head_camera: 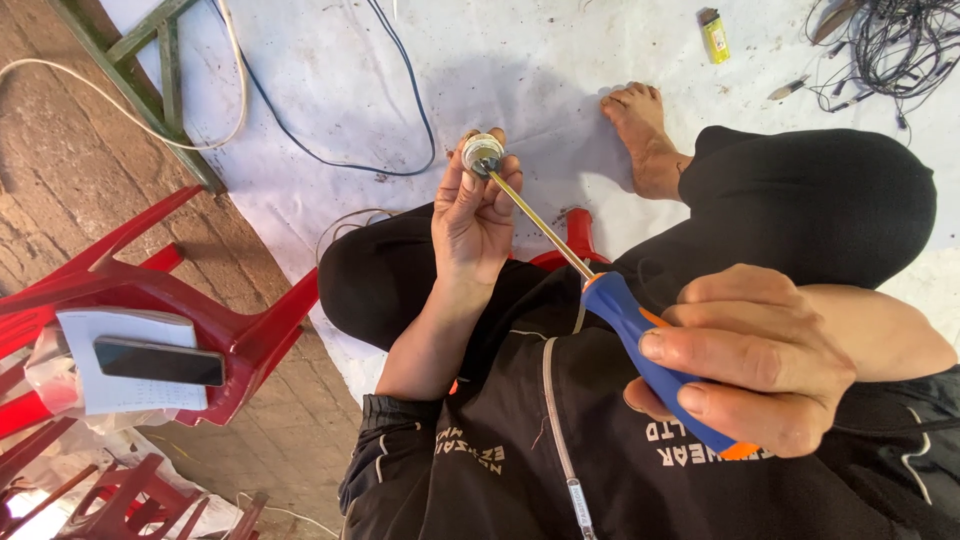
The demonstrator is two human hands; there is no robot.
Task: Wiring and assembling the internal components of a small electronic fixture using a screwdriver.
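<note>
My left hand [474,212] is raised over my knees and pinches a small round metal part [482,152] between thumb and fingertips. My right hand [757,359] grips the blue and orange handle of a screwdriver [640,335]. Its thin metal shaft runs up and left, and the tip sits in the face of the round part. I sit on a low red stool [578,235] in black clothes, with a bare foot [643,135] resting on the white sheet.
A white sheet [520,60] covers the floor, with a dark cable [330,150], a yellow lighter [715,35] and a tangle of black wires [890,45] at the top right. A red plastic chair [200,310] at left carries a phone [160,361] lying on a paper pad. Brick floor lies to the left.
</note>
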